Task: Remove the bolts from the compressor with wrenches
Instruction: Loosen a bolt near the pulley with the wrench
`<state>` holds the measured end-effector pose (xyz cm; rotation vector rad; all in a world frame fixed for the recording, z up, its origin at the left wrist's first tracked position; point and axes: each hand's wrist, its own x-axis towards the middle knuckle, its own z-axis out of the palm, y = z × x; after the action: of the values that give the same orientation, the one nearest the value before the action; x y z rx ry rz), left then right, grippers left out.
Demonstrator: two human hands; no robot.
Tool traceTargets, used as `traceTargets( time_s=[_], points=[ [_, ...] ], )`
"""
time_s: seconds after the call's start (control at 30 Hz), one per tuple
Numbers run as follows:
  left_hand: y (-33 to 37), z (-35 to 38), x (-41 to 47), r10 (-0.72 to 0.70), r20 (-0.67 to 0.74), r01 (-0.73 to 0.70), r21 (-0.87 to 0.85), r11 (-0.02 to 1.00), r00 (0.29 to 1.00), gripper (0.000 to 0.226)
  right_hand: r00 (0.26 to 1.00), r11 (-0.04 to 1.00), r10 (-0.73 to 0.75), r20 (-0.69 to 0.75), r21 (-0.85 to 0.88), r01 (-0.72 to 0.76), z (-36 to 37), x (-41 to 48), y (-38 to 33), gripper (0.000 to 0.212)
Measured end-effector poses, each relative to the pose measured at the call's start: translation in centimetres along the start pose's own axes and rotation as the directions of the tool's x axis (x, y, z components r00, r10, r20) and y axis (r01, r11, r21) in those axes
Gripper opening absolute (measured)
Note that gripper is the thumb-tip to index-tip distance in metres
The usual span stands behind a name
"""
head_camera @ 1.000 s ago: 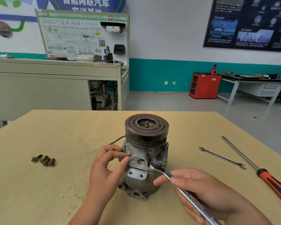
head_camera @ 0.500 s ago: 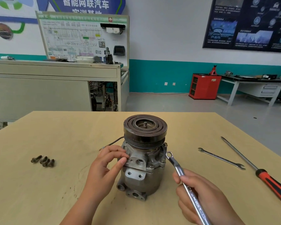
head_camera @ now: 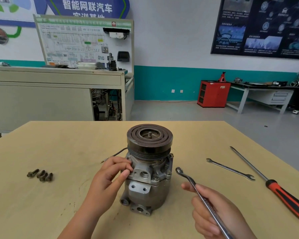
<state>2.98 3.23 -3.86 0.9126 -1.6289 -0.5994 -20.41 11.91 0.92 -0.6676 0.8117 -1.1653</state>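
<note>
Wrench (head_camera: 195, 188) ring end sat on one of the flange bolts (head_camera: 156, 178) a second ago. Now it is lifted off, just right of the compressor (head_camera: 148, 171), mid-tabletop (head_camera: 59, 152). Probably resetting for another turn. Right hand (head_camera: 217, 213) grip wraps the wrench shaft. Left hand (head_camera: 109, 180) grip pinches the compressor's left flange. Loose bolts (head_camera: 40, 175) far left.

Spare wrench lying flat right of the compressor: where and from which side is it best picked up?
Probably mid-shank on the spare wrench, pinched across its width from above: it lies flat on the table, its ends flare, and the screwdriver lies close on its right.
</note>
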Motion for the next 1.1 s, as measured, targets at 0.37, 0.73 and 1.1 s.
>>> traceTargets(
  time_s=[0.37,0.73,1.1],
  points=[
    [1.3,2.8,-1.4,-0.1,-0.27,0.068,-0.125,0.99,0.958,0.022,0.991,0.954,0.039,0.127,-0.299,0.001,1.2,0.2,0.8,0.036],
    [3.6,4.6,-2.9,0.118,-0.293,-0.104,0.064,0.993,0.949,0.027,0.994,0.919,0.023,0.111,-0.393,0.023,2.4,0.8,1.7,0.028],
    [2.6,5.4,-3.0,0.077,-0.263,-0.04,0.142,0.989,0.962,0.059,0.977,0.967,0.128,0.171,-0.24,-0.084,3.0,0.5,0.7,0.033]
  ],
)
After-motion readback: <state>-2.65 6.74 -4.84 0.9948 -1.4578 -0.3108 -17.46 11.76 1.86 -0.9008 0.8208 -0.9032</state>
